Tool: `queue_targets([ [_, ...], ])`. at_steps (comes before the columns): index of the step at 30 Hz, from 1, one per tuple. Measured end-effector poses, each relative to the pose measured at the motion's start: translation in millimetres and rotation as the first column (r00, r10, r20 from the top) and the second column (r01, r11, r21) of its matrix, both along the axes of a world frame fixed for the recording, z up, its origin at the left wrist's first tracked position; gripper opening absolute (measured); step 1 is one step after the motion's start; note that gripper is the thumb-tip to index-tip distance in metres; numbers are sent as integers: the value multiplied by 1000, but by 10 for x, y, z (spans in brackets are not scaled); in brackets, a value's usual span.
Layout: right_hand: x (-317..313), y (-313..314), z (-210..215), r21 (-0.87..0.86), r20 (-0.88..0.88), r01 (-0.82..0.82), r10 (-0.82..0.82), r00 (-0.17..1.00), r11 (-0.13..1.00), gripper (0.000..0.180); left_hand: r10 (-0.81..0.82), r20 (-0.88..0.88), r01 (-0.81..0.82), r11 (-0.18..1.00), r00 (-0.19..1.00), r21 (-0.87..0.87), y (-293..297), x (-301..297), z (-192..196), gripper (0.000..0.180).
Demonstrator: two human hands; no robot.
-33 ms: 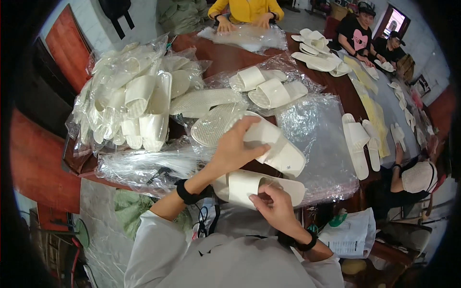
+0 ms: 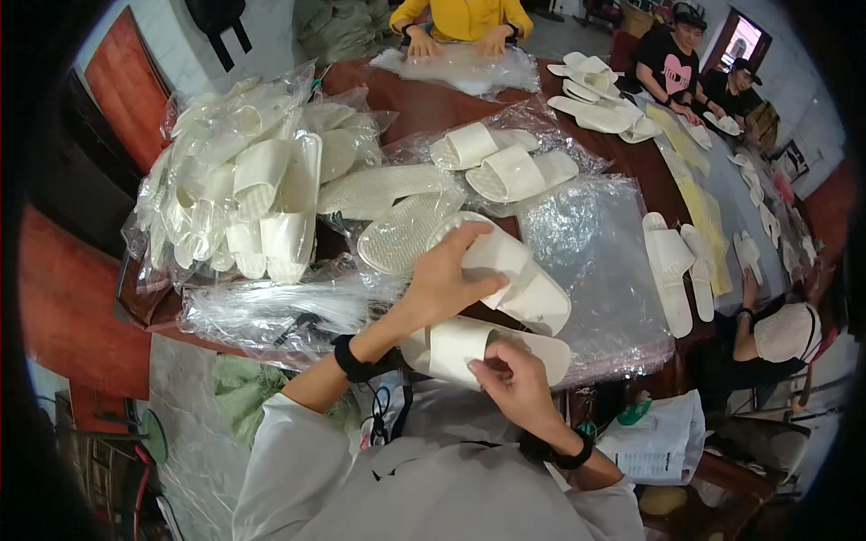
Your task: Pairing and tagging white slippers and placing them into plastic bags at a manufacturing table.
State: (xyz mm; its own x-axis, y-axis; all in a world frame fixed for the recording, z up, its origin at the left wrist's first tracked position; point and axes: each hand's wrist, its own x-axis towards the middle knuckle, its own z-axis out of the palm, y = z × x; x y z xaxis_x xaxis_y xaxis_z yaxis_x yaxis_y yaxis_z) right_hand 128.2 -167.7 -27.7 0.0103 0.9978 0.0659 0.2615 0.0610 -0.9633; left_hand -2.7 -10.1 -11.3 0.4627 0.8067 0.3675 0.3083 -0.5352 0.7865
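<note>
My left hand (image 2: 444,281) is closed on a white slide slipper (image 2: 544,305), its thumb over the strap and its fingers at the far edge. Just nearer to me, a second white slipper (image 2: 451,350) lies level at the table's edge. My right hand (image 2: 521,386) is curled at this one's strap opening, thumb and fingers pinched together; part of the grip is hidden. Beyond my left hand, a bagged slipper (image 2: 404,236) lies sole up. A stack of clear plastic bags (image 2: 591,257) lies to the right of the slippers.
Bagged slippers (image 2: 262,180) form a heap at the left. Loose clear bags (image 2: 271,311) lie along the near left edge. Two slippers (image 2: 514,171) sit farther back; another pair (image 2: 672,270) lies right. A co-worker in yellow (image 2: 460,22) handles plastic across the table; others sit right.
Both slippers have shifted very slightly with my hands, and the upper one has tilted a little. Both grips look the same.
</note>
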Motion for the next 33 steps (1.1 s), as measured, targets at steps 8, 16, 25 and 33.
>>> queue_targets([
  [8,24,323,-583,-26,-163,132,-135,977,991,19,-105,-183,100,994,978,-36,146,-132,-386,57],
  [16,143,313,-284,-125,-17,110,-113,993,986,18,130,-126,-136,990,983,-40,-36,-467,-266,52],
  [25,221,589,-42,-41,194,183,-172,966,982,18,269,-287,-320,936,919,-146,-122,-685,-124,25],
  [33,142,696,-75,34,235,156,-160,959,987,15,334,-419,-382,924,844,-33,-223,-539,-373,30],
])
